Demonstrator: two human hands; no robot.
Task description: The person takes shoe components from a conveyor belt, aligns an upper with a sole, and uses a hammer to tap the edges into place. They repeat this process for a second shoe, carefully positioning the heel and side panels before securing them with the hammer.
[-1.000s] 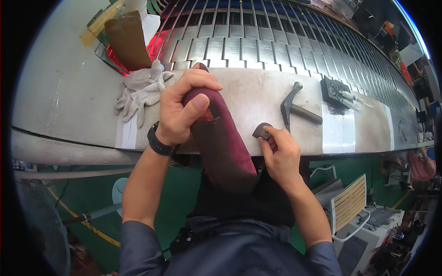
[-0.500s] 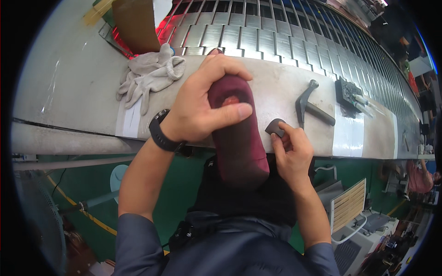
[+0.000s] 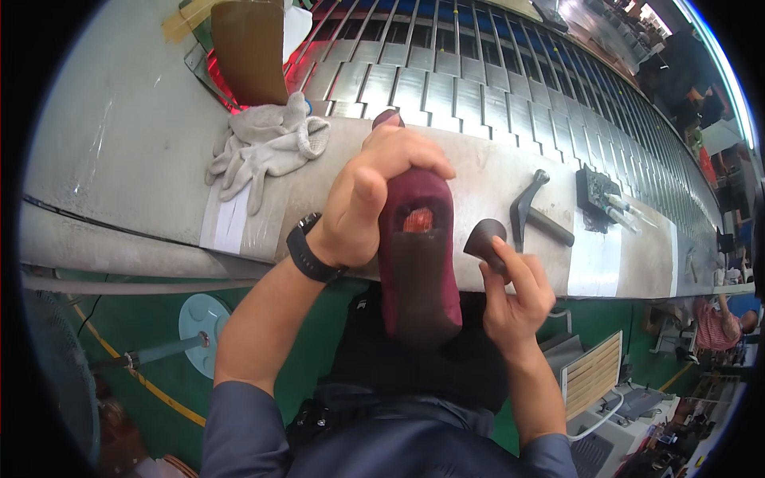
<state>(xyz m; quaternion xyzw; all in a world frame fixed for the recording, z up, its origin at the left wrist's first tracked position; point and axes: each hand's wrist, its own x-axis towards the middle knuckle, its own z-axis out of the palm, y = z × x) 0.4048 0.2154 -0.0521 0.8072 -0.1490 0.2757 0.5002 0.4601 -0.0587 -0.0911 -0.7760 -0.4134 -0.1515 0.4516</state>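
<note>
The left hand (image 3: 368, 199) is closed around the heel end of a dark red shoe (image 3: 418, 271), which stands sole-up between the two hands at the near edge of the grey metal counter (image 3: 119, 151), and its matte sole shows a rough orange-red patch at the heel seat. The right hand (image 3: 514, 299) pinches a small rounded dark brown heel piece (image 3: 484, 237) between thumb and fingertips, just beside the shoe. On the counter lie crumpled white cloth gloves (image 3: 267, 147), a metal hammer (image 3: 530, 211) with curved head, and behind them a conveyor (image 3: 478, 88) of shiny steel slats.
</note>
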